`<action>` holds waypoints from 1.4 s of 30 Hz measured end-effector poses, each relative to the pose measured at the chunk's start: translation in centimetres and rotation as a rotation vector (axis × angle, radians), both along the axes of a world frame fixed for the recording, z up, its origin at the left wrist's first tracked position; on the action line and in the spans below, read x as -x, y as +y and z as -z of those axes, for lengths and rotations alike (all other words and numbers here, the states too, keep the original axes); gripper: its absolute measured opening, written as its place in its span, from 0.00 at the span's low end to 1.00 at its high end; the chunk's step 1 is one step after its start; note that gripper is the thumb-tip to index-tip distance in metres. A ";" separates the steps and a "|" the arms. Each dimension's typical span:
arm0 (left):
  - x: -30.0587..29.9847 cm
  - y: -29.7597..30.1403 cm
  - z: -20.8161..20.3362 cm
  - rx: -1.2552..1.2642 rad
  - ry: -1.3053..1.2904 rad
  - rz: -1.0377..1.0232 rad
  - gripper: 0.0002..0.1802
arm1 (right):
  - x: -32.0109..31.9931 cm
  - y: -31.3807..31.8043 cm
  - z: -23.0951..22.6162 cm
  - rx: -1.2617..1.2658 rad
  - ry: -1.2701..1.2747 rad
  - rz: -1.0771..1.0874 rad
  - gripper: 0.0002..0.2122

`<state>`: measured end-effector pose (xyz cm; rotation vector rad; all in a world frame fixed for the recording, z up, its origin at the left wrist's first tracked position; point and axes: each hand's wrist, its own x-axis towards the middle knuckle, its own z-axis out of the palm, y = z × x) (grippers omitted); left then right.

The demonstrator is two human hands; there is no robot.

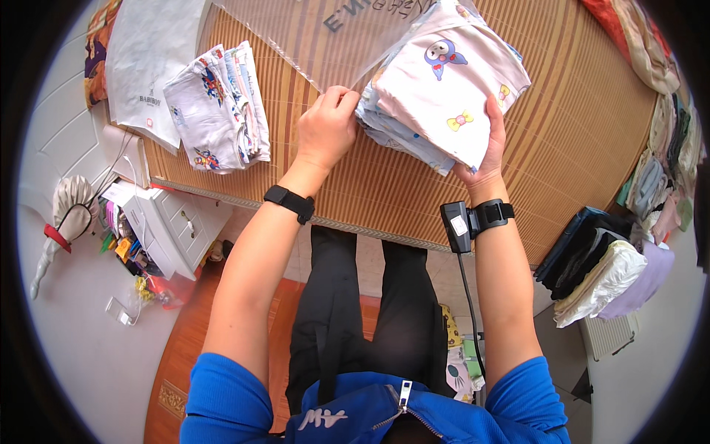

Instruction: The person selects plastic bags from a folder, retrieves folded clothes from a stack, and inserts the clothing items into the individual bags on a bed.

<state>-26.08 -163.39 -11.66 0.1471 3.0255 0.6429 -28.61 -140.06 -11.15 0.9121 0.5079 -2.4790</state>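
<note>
In my right hand [484, 148] is a stack of folded cloths [436, 96], the top one white with cartoon animals and yellow bows. My thumb lies along its right edge and the other fingers are hidden underneath. My left hand [327, 126] pinches the near edge of a clear plastic bag [310, 37] just left of the stack. The bag spreads away over the mat, and the stack overlaps its right side. Further left, apart from both hands, lies a second pile of folded printed cloths [218, 111].
A striped bamboo mat [569, 155] covers the bed. At the far left lies a white printed bag [151, 59]. Folded clothes [606, 274] are stacked at the right, beyond the mat's edge. A white drawer cabinet [181, 222] stands at the left.
</note>
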 end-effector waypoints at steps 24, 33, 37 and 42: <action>0.8 0.5 0.0 -0.099 0.171 -0.183 0.17 | 0.6 -2.9 -0.4 -0.001 0.010 0.132 0.36; 0.8 1.5 -0.2 -0.102 0.135 -0.470 0.06 | -0.5 -2.9 1.0 -0.052 -0.061 0.083 0.29; 1.3 2.2 0.0 -0.079 0.178 -0.529 0.05 | -0.4 -2.8 2.0 -0.027 -0.088 0.058 0.23; 0.8 1.9 0.5 -0.042 0.144 -0.571 0.12 | -0.5 -4.0 2.0 -0.073 -0.077 0.063 0.21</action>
